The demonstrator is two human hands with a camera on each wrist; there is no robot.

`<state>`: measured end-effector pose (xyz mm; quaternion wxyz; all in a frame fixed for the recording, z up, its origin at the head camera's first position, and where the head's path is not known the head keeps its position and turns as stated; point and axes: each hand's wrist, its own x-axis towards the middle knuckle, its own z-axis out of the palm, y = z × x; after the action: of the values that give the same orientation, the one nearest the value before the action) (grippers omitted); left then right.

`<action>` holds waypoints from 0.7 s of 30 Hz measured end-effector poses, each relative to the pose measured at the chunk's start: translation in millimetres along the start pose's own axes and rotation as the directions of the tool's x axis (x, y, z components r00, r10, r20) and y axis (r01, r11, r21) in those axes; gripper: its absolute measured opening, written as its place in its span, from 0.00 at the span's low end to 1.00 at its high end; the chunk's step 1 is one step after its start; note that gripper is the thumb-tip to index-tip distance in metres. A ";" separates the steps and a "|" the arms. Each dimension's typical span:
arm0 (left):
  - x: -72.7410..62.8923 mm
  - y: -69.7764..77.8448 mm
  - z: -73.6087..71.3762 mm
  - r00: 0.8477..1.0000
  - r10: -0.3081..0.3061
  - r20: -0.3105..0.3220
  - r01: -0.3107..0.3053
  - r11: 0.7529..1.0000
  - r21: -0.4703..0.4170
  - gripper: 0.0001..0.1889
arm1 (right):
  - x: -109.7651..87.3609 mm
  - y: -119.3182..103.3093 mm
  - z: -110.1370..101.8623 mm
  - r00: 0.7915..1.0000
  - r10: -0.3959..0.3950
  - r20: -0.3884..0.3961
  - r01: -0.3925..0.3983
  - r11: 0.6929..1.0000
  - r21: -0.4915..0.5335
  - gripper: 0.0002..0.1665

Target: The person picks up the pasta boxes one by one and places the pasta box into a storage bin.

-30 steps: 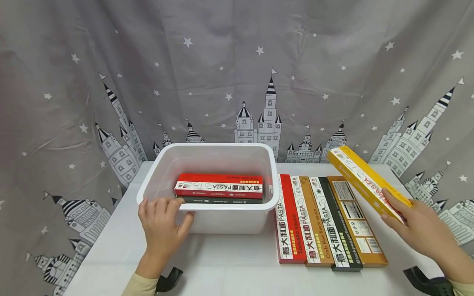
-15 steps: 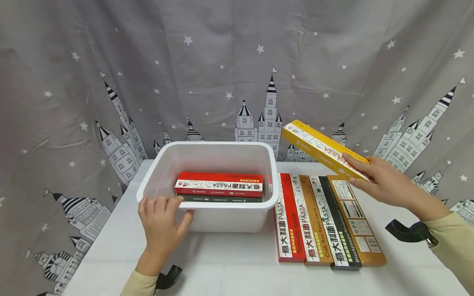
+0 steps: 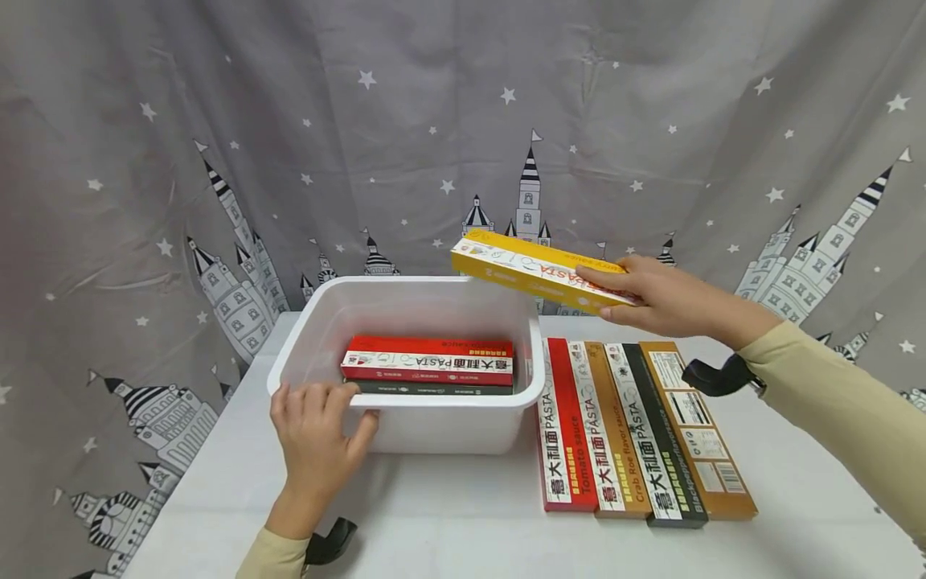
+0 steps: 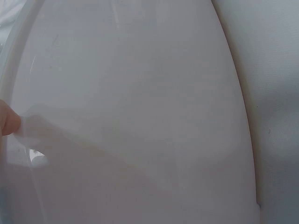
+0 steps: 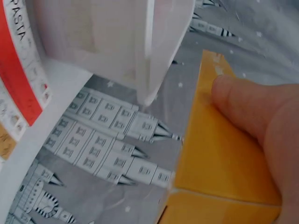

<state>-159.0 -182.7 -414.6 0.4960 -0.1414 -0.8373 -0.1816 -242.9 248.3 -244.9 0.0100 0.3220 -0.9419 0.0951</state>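
Observation:
My right hand (image 3: 665, 297) grips a yellow pasta box (image 3: 531, 269) by its right end. In the head view the box is held in the air, its left end above the white plastic bin's far right corner. The right wrist view shows my thumb (image 5: 247, 102) pressed on the yellow cardboard. My left hand (image 3: 318, 450) holds the near rim of the white plastic bin (image 3: 441, 430), fingers over the edge and thumb outside. Inside the bin, a red tomato sauce pasta box (image 3: 427, 362) lies at the front beside a dark box (image 3: 434, 388), which is partly hidden.
Right of the bin, a row of pasta boxes lies on the white table (image 3: 463, 523): red (image 3: 567, 426), brown crab roe (image 3: 608, 434), black pepper (image 3: 654, 438), and a back-side-up orange-brown one (image 3: 698, 434). A grey castle-print curtain (image 3: 448, 121) hangs behind.
My right hand has carried the yellow pasta box leftward and up, from beyond the box row to the bin's right corner, turning it closer to level. My left hand stays on the rim.

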 end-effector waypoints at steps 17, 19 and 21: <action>-0.5 -1.0 -1.9 0.999 -0.025 0.023 0.026 1.000 -0.018 0.17 | 73.2 -46.0 21.5 0.982 -0.182 0.058 0.181 0.983 0.027 0.37; -0.1 -0.8 -2.1 0.999 -0.026 0.025 0.026 0.999 -0.020 0.17 | 78.0 -48.0 25.0 0.978 -0.204 0.054 0.203 0.979 0.027 0.37; 0.1 -0.9 -2.1 0.999 -0.026 0.026 0.026 0.999 -0.018 0.17 | 82.7 -50.2 28.6 0.973 -0.224 0.051 0.223 0.974 0.026 0.37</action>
<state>-157.7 -184.4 -413.7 0.4815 -0.1374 -0.8436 -0.1940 -276.7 154.1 -257.7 -0.0076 0.4286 -0.8986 0.0942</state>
